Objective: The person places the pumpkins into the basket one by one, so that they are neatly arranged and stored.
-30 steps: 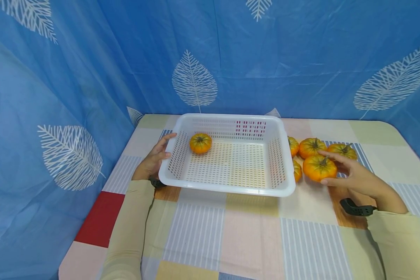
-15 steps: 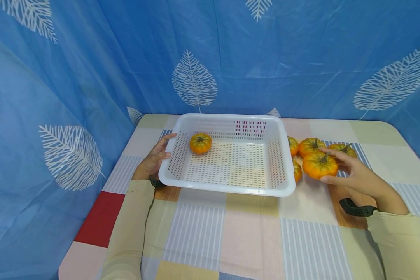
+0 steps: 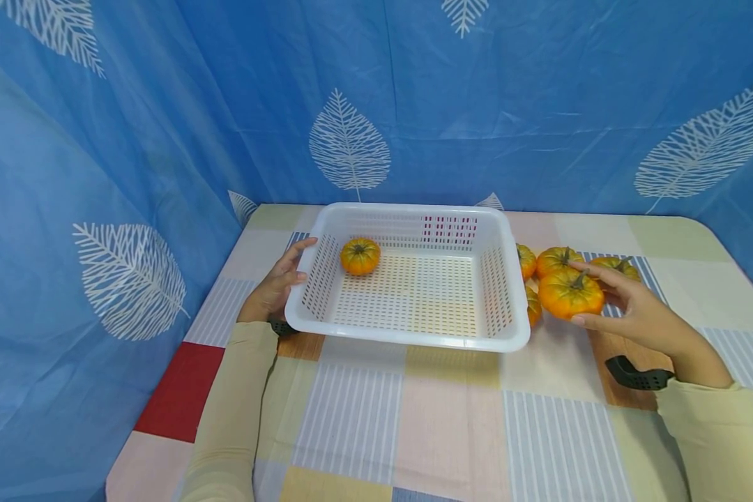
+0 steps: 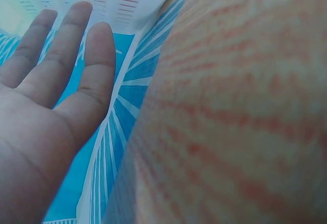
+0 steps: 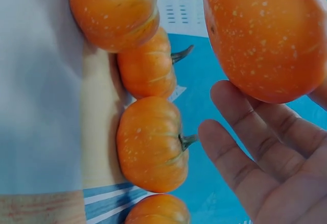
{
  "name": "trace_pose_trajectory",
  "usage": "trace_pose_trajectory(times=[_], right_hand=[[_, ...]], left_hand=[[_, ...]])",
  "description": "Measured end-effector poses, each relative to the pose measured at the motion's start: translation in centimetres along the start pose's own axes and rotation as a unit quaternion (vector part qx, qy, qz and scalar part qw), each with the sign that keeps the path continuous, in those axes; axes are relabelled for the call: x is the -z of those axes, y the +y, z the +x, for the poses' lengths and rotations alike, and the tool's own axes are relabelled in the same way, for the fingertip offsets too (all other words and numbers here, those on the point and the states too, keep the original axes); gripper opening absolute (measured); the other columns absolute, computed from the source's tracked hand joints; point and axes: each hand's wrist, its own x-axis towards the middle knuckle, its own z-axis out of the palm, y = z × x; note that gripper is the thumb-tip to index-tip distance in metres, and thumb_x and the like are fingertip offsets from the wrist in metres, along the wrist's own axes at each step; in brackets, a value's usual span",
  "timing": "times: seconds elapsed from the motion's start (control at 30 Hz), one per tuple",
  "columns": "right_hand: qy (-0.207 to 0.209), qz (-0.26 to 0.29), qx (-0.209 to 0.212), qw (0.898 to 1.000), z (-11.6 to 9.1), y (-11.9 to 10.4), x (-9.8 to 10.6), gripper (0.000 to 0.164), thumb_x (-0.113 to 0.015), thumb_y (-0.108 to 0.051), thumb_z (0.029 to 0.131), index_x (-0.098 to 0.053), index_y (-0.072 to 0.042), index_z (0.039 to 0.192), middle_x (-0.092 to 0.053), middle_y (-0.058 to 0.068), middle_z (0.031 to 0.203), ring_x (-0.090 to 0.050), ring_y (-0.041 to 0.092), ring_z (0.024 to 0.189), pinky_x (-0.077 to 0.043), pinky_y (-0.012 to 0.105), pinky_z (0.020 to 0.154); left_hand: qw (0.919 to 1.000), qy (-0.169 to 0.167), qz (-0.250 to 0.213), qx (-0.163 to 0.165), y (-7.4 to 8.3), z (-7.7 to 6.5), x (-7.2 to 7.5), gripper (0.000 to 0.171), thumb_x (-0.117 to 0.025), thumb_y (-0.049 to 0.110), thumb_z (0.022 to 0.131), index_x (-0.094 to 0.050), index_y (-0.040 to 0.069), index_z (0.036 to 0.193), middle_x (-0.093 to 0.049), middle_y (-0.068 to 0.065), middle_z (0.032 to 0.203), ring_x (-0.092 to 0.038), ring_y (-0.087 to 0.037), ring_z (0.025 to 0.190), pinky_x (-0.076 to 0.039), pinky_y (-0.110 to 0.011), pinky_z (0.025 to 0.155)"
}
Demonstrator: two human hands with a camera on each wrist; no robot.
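A white slotted plastic basket (image 3: 408,339) stands on the table, with one small orange pumpkin (image 3: 360,256) inside at its left. My left hand (image 3: 273,286) rests against the basket's left side; in the left wrist view its visible fingers (image 4: 99,55) stand fairly straight near the slotted wall. Right of the basket, my right hand (image 3: 643,317) holds another small pumpkin (image 3: 567,298) between thumb and fingers. In the right wrist view that held pumpkin (image 5: 268,35) is raised above the tabletop, stem out of sight there.
Several more small pumpkins (image 3: 555,261) lie close together to the right of the basket, some partly hidden by its wall or my right hand. A patchwork cloth (image 3: 452,432) covers the table. Blue leaf-print curtains (image 3: 414,104) hang behind it and on the left.
The right hand has lifted its pumpkin slightly off the table, and the pumpkin has shifted a little toward the basket. The left hand and basket have stayed put.
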Motion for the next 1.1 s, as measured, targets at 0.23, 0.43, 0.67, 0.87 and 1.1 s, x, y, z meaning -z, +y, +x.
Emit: trace_pose_trajectory(times=[0.23,0.43,0.67,0.87,1.1], right_hand=[[-0.003,0.009,0.035,0.999,0.3,-1.0,-0.2,0.088,-0.079,0.018,0.083,-0.046,-0.002,0.162,-0.046,-0.019,0.155,-0.05,-0.009,0.13,-0.041,0.004,0.099],[-0.009,0.008,0.039,0.999,0.5,-2.0,-0.4,0.088,-0.079,0.018,0.084,-0.044,-0.002,0.163,-0.043,-0.02,0.155,-0.049,-0.01,0.131,-0.04,0.004,0.1],[-0.004,-0.003,0.045,0.999,0.9,-2.7,-0.7,0.091,-0.082,0.017,0.082,-0.045,-0.003,0.162,-0.046,-0.017,0.155,-0.051,-0.01,0.13,-0.041,0.005,0.1],[-0.007,0.001,0.04,0.999,1.4,-3.3,-0.9,0.093,-0.083,0.017,0.08,-0.045,-0.004,0.162,-0.043,-0.018,0.158,-0.049,-0.011,0.133,-0.041,0.005,0.1],[-0.009,0.009,0.048,0.999,2.0,-4.3,-1.2,0.091,-0.083,0.019,0.079,-0.047,-0.001,0.16,-0.046,-0.018,0.159,-0.047,-0.009,0.137,-0.04,0.006,0.103]], left_hand=[[0.9999,-0.003,-0.006,-0.01,0.0,0.0,0.1,0.057,-0.074,0.025,0.096,-0.053,0.043,0.146,-0.038,-0.004,0.154,-0.054,-0.021,0.128,-0.056,-0.038,0.096],[0.9999,-0.005,-0.01,-0.009,0.0,0.1,0.2,0.058,-0.074,0.024,0.096,-0.054,0.045,0.146,-0.038,-0.005,0.156,-0.053,-0.022,0.128,-0.056,-0.04,0.096],[0.9999,-0.002,-0.008,-0.007,0.0,0.1,0.2,0.057,-0.075,0.026,0.096,-0.054,0.045,0.145,-0.034,-0.01,0.16,-0.053,-0.023,0.129,-0.056,-0.04,0.096],[0.9997,-0.012,-0.014,-0.013,-0.1,0.1,0.2,0.057,-0.075,0.026,0.097,-0.053,0.044,0.147,-0.036,-0.005,0.157,-0.053,-0.022,0.129,-0.056,-0.04,0.096],[0.9999,-0.012,-0.008,-0.007,-0.1,0.2,0.1,0.057,-0.076,0.028,0.096,-0.053,0.046,0.145,-0.033,-0.007,0.161,-0.053,-0.026,0.129,-0.058,-0.042,0.096]])
